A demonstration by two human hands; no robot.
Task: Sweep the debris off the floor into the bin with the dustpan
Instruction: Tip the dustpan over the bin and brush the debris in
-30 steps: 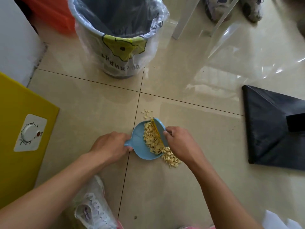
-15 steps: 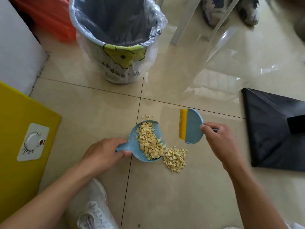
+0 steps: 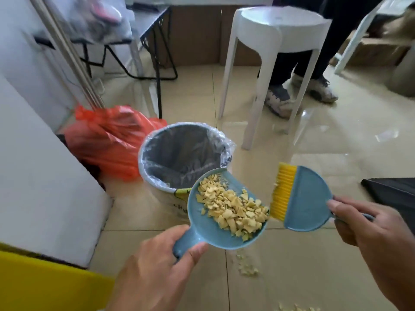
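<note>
Two hands worked above a glossy beige tiled floor (image 3: 325, 153) crossed by thin grout lines. The left hand (image 3: 155, 272) was closed around the short handle of a blue dustpan (image 3: 208, 230), thumb pressed on top, holding it raised off the floor with its far lip overlapping the near rim of the bin (image 3: 157, 176). A heap of pale yellow debris (image 3: 233, 209) lay in the pan, mostly toward its right side. The right hand (image 3: 377, 239) was curled around the handle of a small blue brush (image 3: 307, 200), whose yellow bristles (image 3: 281, 191) stood just beside the pan's right edge, touching the heap or nearly so. More crumbs (image 3: 247, 265) remained scattered on the tiles below the pan and at the near edge of view.

The bin, lined with a clear plastic bag, stood on the floor at centre, with an orange plastic bag (image 3: 107, 140) just to its left. A white cabinet side (image 3: 33, 176) filled the left, and a yellow panel (image 3: 45, 286) sat at the near left corner. Farther off stood a white plastic stool (image 3: 278, 32), with another person's legs and grey sneakers (image 3: 278, 99) behind it. A black metal-framed rack (image 3: 155, 52) stood far left, and a dark sheet (image 3: 395, 194) lay on the floor at the right edge.
</note>
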